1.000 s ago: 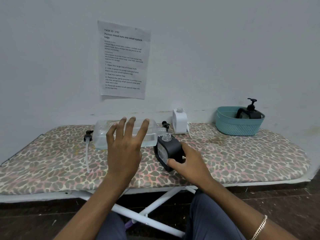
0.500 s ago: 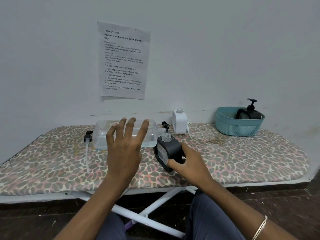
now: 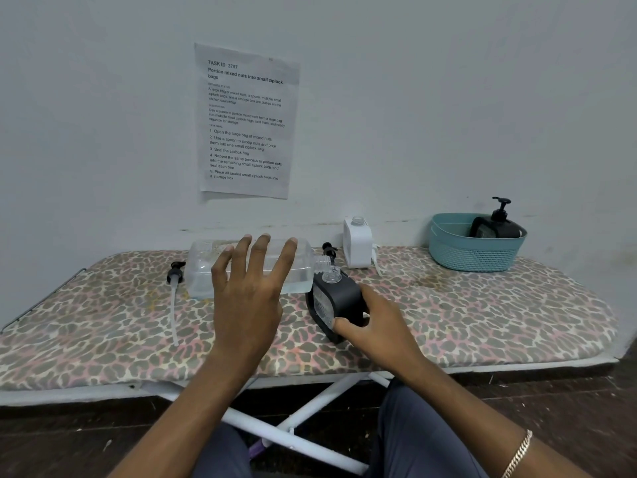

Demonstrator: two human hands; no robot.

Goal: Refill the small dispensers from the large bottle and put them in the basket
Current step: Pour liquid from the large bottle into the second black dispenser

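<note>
At the far left of the leopard-print ironing board (image 3: 482, 322) lies a black pump head (image 3: 175, 272), its white tube pointing towards the near edge. Just right of it the large bottle (image 3: 201, 270), clear and partly filled with clear liquid, lies on its side with its uncapped neck pointing right. The left hand (image 3: 248, 298) is raised in front of the bottle with its back to the camera. Its fingers (image 3: 260, 253) are straight and spread, released rather than wrapped round anything, and whether the palm touches the bottle cannot be told.

The bottle's neck sits right at the open mouth of a small black dispenser (image 3: 339, 296), which stands tilted on the board near the middle. The right hand (image 3: 377, 327) is grasping this dispenser from the near right, with the thumb on its clear front face and the fingers curled round its far side. A bracelet (image 3: 518, 453) hangs on that wrist.

Behind the black dispenser lies a second black pump head (image 3: 329, 250). Right of it a small white dispenser (image 3: 357, 244) stands upright and uncapped against the wall.

At the far right sits the teal basket (image 3: 475, 255), holding another black dispenser (image 3: 496, 227) with its pump fitted. A printed sheet (image 3: 246, 122) is stuck on the wall above.
</note>
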